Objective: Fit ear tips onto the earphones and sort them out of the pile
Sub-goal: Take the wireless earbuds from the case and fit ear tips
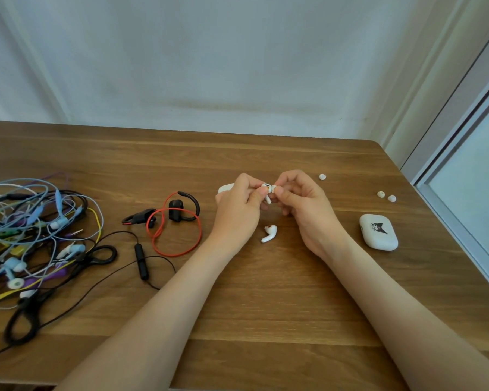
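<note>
Wooden table point(266, 306) fills the lower frame; pale wall point(209, 66) above; window frame point(458, 176) at right.

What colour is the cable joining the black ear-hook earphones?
The cable is red, clearest in the head view.

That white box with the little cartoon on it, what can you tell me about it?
The white case is a small box with rounded corners, smooth like glossy plastic, a black cartoon figure printed on top. It appears closed and lies flat on the wooden table, to the right of the right hand, touched by nothing else.
</note>
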Demonstrator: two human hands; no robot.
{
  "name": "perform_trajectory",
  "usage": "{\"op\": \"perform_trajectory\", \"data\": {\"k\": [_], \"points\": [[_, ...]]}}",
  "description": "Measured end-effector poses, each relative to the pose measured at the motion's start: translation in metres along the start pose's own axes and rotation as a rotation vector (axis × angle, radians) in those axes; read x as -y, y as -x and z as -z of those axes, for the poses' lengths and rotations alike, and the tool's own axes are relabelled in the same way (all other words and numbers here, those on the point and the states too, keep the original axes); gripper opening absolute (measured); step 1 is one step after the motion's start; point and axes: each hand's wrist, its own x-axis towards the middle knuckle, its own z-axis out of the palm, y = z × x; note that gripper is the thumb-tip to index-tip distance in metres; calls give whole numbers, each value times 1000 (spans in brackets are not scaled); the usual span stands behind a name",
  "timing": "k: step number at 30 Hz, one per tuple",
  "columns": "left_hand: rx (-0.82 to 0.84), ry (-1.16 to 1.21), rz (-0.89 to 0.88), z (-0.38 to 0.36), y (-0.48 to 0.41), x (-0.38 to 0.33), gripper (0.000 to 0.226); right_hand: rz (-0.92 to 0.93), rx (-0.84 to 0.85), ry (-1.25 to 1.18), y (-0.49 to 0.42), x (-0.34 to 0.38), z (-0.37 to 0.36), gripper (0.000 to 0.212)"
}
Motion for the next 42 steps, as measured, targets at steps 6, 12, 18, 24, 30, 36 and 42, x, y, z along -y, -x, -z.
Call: {"op": "perform_trajectory", "data": {"k": [6,12,18,24,30,36,42], "points": [[5,-13,1,0,1,-2,9,-3,-7,11,-1,-1,0,20],[0,-9,-3,0,1,-1,9,-15,6,23,-2,-2,2,15],[-58,29,-32,0,1,-2,11,-65,78,275,-8,6,11,12],[-103,-27,-45,-1,1,-4,24,-94,551,1007,-7,18,17,15],[-139,-417,-232,-1,2,1,15,-29,299,872,-8,18,19,13],[-51,-337,-299,-5,3,1,12,61,38,661,-9,16,17,10],[19,149,119,-5,0,-9,23,178,-33,503,-9,17,14,11]]}}
